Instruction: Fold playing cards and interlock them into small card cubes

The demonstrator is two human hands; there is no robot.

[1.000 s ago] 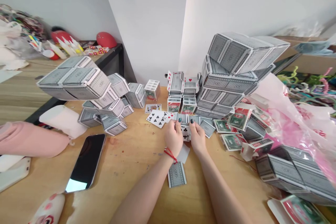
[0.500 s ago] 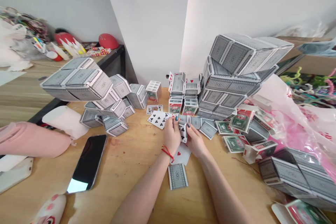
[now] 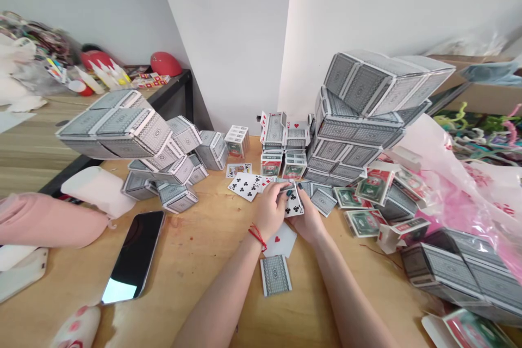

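Note:
My left hand [image 3: 269,212] and my right hand [image 3: 310,218] meet at the middle of the wooden table [image 3: 196,261], both closed on a clubs playing card [image 3: 293,202] held face up between them. Right below my hands a heart card [image 3: 282,240] lies face up, and a face-down card [image 3: 275,275] lies nearer to me. Face-up club cards [image 3: 244,185] are spread just beyond my left hand. A red string circles my left wrist.
Blocks built of folded cards stand at the left [image 3: 122,128], at the back centre [image 3: 281,144] and in a tall pile at the right [image 3: 367,114]. A black phone [image 3: 134,255] lies at the left. Pink plastic wrap [image 3: 460,185] and card boxes [image 3: 367,196] crowd the right.
The clubs card has turned from edge-on between my hands to face up, and my left fingers now curl over its top edge. My hands have shifted slightly toward me.

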